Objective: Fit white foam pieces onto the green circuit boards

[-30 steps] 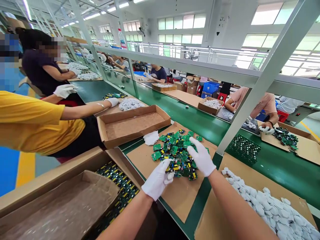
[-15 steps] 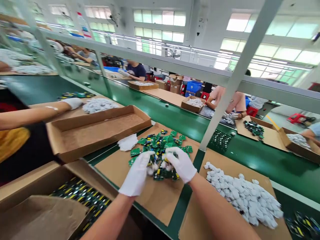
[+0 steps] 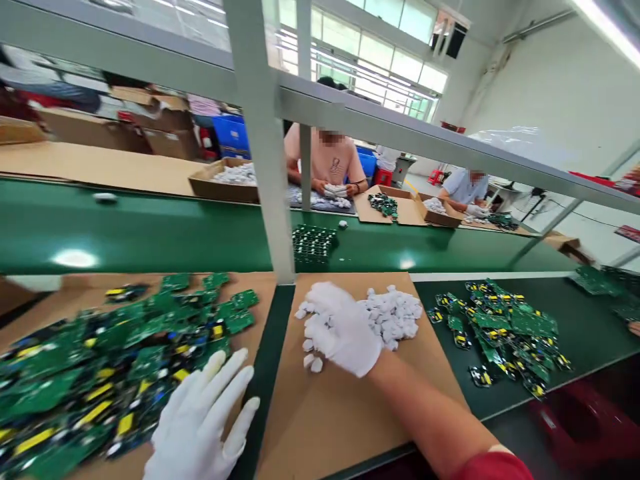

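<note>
My left hand, in a white glove, is open with its fingers spread and holds nothing. It hovers by the right edge of a heap of green circuit boards with yellow and black parts on a cardboard sheet. My right hand, also gloved in white, reaches over a pile of small white pieces. Its fingers stretch to the left across the pile, somewhat blurred, and touch or nearly touch several pieces. The pile rests on a second cardboard sheet.
More circuit boards lie on the dark green surface at right. A metal post rises between the two sheets. Beyond runs a green conveyor belt with a board panel on it. Across it, co-workers sit with cardboard trays.
The view has swung right. Both hands, which held small parts above the circuit boards, have parted. My left hand has opened; my right hand has moved right onto the white pile.
</note>
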A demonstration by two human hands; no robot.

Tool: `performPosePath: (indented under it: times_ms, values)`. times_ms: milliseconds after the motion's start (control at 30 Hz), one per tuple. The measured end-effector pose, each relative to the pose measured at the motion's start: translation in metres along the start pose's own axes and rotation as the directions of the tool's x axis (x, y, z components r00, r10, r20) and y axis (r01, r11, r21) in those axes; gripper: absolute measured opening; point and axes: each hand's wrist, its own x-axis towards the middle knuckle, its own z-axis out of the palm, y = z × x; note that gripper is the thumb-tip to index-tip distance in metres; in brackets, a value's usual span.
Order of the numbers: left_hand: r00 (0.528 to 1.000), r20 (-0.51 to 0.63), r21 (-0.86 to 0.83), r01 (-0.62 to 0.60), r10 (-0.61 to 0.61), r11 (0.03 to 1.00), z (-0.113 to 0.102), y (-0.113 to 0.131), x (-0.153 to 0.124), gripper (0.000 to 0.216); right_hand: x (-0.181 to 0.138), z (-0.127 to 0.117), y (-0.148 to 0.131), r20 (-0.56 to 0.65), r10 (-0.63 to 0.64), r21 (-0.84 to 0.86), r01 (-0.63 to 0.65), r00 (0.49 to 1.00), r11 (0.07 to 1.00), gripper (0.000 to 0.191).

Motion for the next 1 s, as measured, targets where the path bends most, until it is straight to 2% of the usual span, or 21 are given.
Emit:
performPosePath:
  times_ms: [33, 67, 100, 167, 233, 333, 433, 567, 633, 700, 767, 867, 1000]
  values:
    - [0.999, 0.004, -0.031, -0.034, 0.034, 0.999, 0.006, 0.004, 0.001, 0.041, -0.007, -0.02, 0.025, -0.043, 0.142, -0.156, -0.147, 0.989, 0.977, 0.047]
    - [0.998, 0.01, -0.054, -0.053, 0.054, 0.997, 0.012, 0.007, 0.0, 0.043, -0.016, -0.042, 0.051, -0.12, 0.29, -0.317, -0.313, 0.949, 0.895, 0.047]
    - [0.998, 0.015, -0.069, -0.065, 0.066, 0.996, 0.017, 0.008, 0.0, 0.044, -0.026, -0.064, 0.077, -0.175, 0.357, -0.368, -0.397, 0.918, 0.841, 0.048]
    - [0.996, 0.028, -0.084, -0.088, 0.09, 0.993, 0.025, 0.007, -0.003, 0.047, -0.05, -0.106, 0.124, -0.231, 0.433, -0.426, -0.491, 0.871, 0.76, 0.053]
    - [0.992, 0.05, -0.086, -0.113, 0.118, 0.99, 0.03, 0.003, -0.007, 0.049, -0.078, -0.139, 0.162, -0.24, 0.522, -0.48, -0.567, 0.819, 0.669, 0.067]
    - [0.988, 0.082, -0.063, -0.124, 0.129, 0.99, 0.035, -0.002, -0.011, 0.054, -0.115, -0.166, 0.2, -0.183, 0.65, -0.556, -0.624, 0.737, 0.55, 0.091]
    - [0.988, 0.091, -0.031, -0.126, 0.129, 0.992, 0.036, -0.003, -0.011, 0.056, -0.133, -0.174, 0.219, -0.078, 0.716, -0.609, -0.602, 0.693, 0.516, 0.093]
    - [0.991, 0.073, -0.01, -0.108, 0.108, 0.994, 0.036, -0.003, -0.011, 0.058, -0.132, -0.175, 0.226, 0.044, 0.703, -0.643, -0.519, 0.709, 0.564, 0.066]
    - [0.992, 0.08, -0.006, -0.094, 0.094, 0.996, 0.036, -0.002, -0.012, 0.059, -0.13, -0.176, 0.226, 0.074, 0.693, -0.655, -0.489, 0.717, 0.575, 0.059]
    - [0.992, 0.093, -0.016, -0.089, 0.091, 0.996, 0.037, -0.003, -0.013, 0.059, -0.129, -0.176, 0.227, 0.096, 0.687, -0.667, -0.466, 0.72, 0.581, 0.064]
    - [0.99, 0.109, -0.031, -0.084, 0.087, 0.996, 0.038, -0.003, -0.014, 0.058, -0.128, -0.176, 0.231, 0.121, 0.69, -0.674, -0.451, 0.714, 0.585, 0.079]
    - [0.988, 0.147, -0.055, -0.044, 0.052, 0.998, 0.039, -0.003, -0.016, 0.052, -0.123, -0.177, 0.241, 0.175, 0.713, -0.666, -0.451, 0.679, 0.594, 0.1]
    - [0.977, 0.208, -0.079, 0.06, -0.042, 0.995, 0.041, -0.005, -0.023, 0.046, -0.11, -0.178, 0.252, 0.249, 0.731, -0.633, -0.464, 0.635, 0.619, 0.1]
